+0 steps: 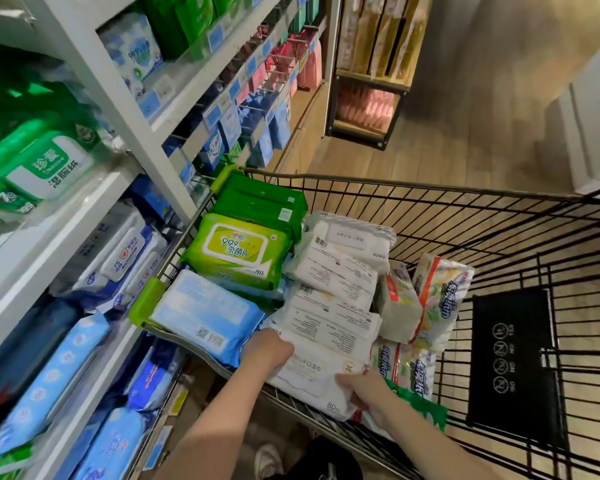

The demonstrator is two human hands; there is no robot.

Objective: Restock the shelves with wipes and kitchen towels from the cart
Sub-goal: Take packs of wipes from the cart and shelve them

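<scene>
White wipes pack (pixel 312 379) sits at the cart's (pixel 465 220) near edge, gripped by left hand (pixel 269 351) and right hand (pixel 364 389); lifting carelessly could drag neighbouring packs (pixel 333 271) over the rim.

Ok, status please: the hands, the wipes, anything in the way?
Left hand and right hand grip white wipes pack. Pack at near edge of cart, not on shelf yet. No obstacle seen.
</scene>
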